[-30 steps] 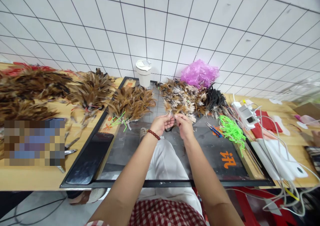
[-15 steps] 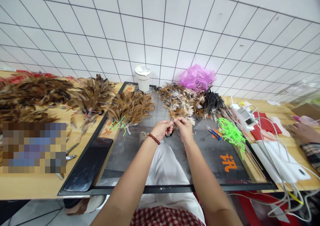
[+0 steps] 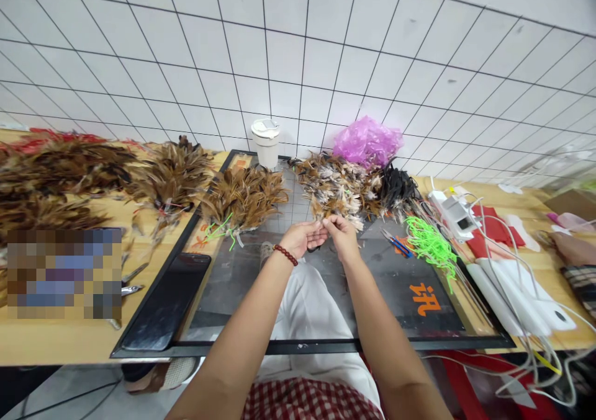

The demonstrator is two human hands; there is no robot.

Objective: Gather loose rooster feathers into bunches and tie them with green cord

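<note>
My left hand, with a beaded bracelet at the wrist, meets my right hand over the clear-topped, black-framed panel. Thumb and fingers of both are pinched together at the tips. What they grip is too small to make out; a bit of something black shows just under them. Right beyond the fingers lies a pile of mixed brown and cream feathers. A bundle of brown feathers with green ties lies to the left. Blue-handled snips rest to the right, beside bright green cords.
A white lidded cup and a pink plastic bag stand by the tiled wall. At left are a black phone and more feather bundles. White chargers and cables lie at right, near another person's hand.
The fingers of my left hand have loosened and spread slightly, while its tips stay against my right hand. The other person's hand at the right edge has shifted a little.
</note>
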